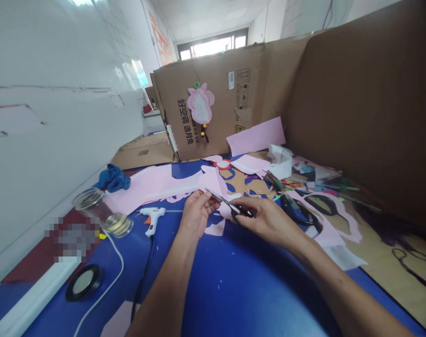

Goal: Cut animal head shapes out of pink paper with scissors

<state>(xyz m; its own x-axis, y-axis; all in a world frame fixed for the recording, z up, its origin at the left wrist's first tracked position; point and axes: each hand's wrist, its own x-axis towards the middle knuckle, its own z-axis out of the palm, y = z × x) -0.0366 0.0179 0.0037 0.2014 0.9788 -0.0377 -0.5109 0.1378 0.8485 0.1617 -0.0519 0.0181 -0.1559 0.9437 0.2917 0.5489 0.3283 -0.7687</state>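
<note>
My right hand (265, 220) grips black-handled scissors (229, 206), the blades pointing left and up into a small piece of pink foam sheet (213, 180). My left hand (196, 213) pinches that pink piece from below, fingers closed on its edge. Both hands hover just above the blue table cover (234, 281). More pink offcuts lie under and around the hands.
A white glue gun (152, 217) with black cord lies left of my hands, beside a glass jar (100, 210) and a tape roll (84, 282). Cardboard walls (356, 107) stand behind and to the right; a pink craft piece (200, 105) hangs there. Scraps, tools and spare scissors (300, 213) litter the right.
</note>
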